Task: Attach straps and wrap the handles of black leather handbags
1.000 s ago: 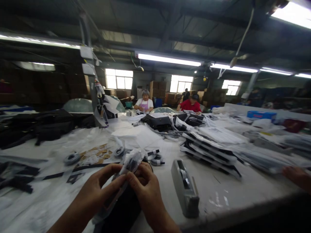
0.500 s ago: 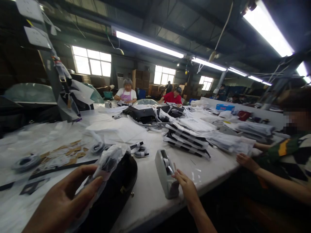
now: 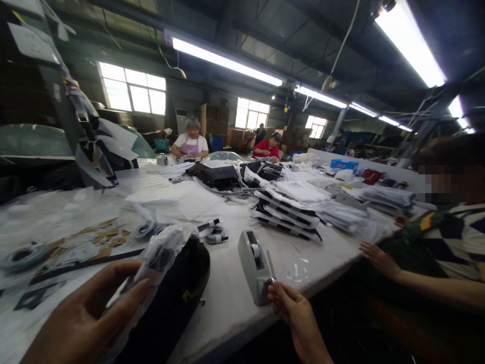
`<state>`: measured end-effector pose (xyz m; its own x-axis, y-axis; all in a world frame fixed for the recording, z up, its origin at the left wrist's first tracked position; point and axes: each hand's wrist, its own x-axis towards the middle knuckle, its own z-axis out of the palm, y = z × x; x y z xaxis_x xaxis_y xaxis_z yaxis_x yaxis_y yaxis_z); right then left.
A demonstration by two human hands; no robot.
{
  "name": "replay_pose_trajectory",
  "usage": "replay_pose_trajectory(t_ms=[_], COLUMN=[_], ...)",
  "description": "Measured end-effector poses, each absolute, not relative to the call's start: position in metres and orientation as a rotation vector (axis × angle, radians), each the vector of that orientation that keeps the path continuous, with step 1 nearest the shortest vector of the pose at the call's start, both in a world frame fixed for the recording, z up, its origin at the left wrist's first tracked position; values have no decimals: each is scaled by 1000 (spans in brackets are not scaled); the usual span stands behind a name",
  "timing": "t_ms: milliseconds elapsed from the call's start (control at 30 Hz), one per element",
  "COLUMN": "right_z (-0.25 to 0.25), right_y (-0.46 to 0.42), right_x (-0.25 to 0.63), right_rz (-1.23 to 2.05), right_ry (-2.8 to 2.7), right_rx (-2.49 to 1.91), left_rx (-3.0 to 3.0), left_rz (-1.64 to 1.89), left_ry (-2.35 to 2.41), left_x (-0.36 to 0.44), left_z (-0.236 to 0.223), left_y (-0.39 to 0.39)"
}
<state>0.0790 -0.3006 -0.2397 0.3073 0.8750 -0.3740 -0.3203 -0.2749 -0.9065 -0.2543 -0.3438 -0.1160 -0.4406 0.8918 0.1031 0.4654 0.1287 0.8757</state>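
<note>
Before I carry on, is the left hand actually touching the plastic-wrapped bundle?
Touching. The head view shows it: the left hand holds the plastic-wrapped bundle between thumb and fingers, with the thumb pressed against the wrap.

The bare left hand (image 3: 85,311) has its back turned up, thumb and index finger stretched forward in a pinch, the thumb nearer the body. Well to its right, the bare right hand (image 3: 293,306) bends its fingers inward, thumb and index tips seemingly together; below it, the bare wrist (image 3: 312,336) slants toward the body.
</note>
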Motion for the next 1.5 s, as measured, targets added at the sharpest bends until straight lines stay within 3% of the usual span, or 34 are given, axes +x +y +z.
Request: replay_pose_trajectory(t_ms=[233,533,667,900,1200,1367,1500], right_z=[-265,-140,-117,-118,-126,-154,-162], right_y=[-307,-321,-314,-302,-291,-269,-268], right_x=[68,-54,-85,-90,-89,-95,-93], right_rz=[1267,1541,1536,1363,1302,1544,1465], right_ry=[-577,-1197,-1303,-1542,-1613,-1575,-1410], right_rx=[-1473,-748,-700,-955,-1115,-975,-1015], left_rx=[1217,1434,1602,1765,1510,1377,1231], left_rz=[1245,1333,1313,1362,1315,1315,1308], left_ry=[1833,1812,1817,1745,1636,1449,1437], left_x=[-248,-238,-240,-246,-245,-248,-254], left_z=[-104,-107,-111,-111,-105,-103,-101], left_y=[-347,-345,-344,-346,-347,-347,-347])
